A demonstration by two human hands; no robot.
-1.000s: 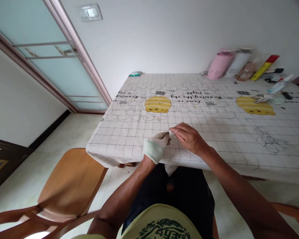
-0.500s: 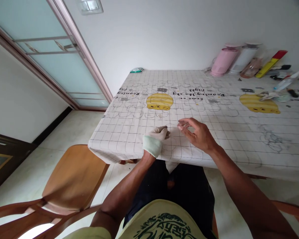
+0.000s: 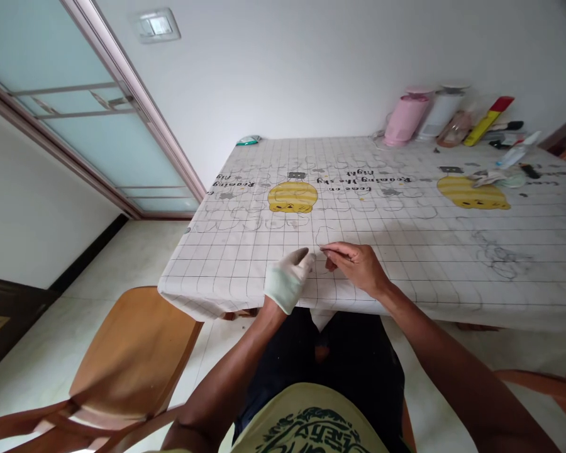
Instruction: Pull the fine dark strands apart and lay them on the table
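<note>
My left hand (image 3: pixel 288 275), in a white glove with a pale green cuff, is over the near part of the table, thumb and fingers closed in a pinch. Just to its right is my bare right hand (image 3: pixel 356 263), its thumb and forefinger pressed together on a thin wire (image 3: pixel 317 236) that curves up from the fingertips. Whether the glove also grips this wire is too fine to see. Beyond the hands, curved lengths of similar thin wire (image 3: pixel 283 225) lie in rows on the checked tablecloth (image 3: pixel 245 251). A tangled bunch of wire (image 3: pixel 497 257) rests at the right.
Along the wall stand a pink cylinder (image 3: pixel 407 118), a white cylinder (image 3: pixel 438 114) and a yellow-red box (image 3: pixel 488 121). A crumpled glove (image 3: pixel 495 178) lies at the right. A small green packet (image 3: pixel 248 140) sits at the far left corner. A wooden chair (image 3: pixel 132 346) stands at the left.
My right hand has moved down and left towards the glove, and its fingers have closed into a pinch. My left hand has shifted slightly down. The view has turned a little to the right.
</note>
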